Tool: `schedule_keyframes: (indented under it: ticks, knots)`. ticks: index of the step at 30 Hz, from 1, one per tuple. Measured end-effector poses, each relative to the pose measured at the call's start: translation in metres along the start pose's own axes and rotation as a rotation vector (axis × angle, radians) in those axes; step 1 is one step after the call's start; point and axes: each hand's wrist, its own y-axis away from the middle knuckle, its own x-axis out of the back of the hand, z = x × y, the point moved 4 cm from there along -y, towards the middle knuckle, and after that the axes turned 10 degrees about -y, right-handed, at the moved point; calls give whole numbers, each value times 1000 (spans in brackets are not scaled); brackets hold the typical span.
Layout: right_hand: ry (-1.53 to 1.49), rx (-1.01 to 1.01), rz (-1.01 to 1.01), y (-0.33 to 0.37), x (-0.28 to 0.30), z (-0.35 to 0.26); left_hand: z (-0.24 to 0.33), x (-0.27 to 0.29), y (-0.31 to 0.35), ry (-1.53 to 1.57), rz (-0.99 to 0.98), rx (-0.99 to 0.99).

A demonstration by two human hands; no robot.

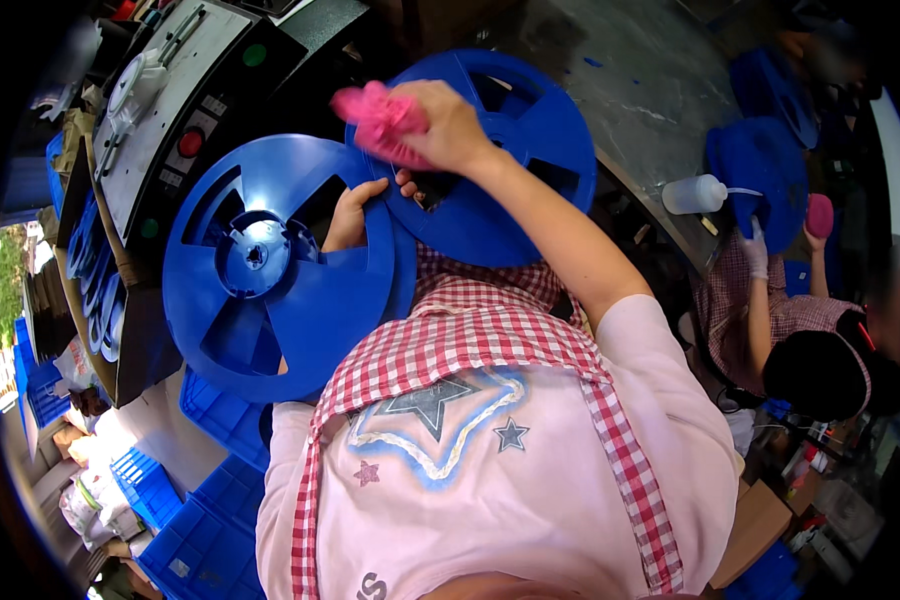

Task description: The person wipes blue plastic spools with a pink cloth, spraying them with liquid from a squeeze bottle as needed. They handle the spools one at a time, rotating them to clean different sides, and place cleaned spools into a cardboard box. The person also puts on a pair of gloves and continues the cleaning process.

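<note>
A: how far along?
B: mid-wipe, I'd guess; can't tell what's left. My right fingers [430,108] bunch a pink cloth [378,118] over the upper-centre blue reel [480,212]; left fingers [362,196] pinch its rim.

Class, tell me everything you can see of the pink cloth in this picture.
The pink cloth is bright, looks like soft fabric, and is bunched into a crumpled, folded wad, so its full shape is hidden. The right hand grips it, with much of it bulging out leftward. It overlaps the upper-left edge of the right-hand blue reel; contact is unclear.
</note>
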Motion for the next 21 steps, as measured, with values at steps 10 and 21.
schedule_keyframes:
  ticks: [10,21]
  knots:
    - [332,-503,91,5,52,119,-15,-2,8,-78,68,-77]
    - [453,-691,477,121,142,136,-24,11,8,-33,99,-44]
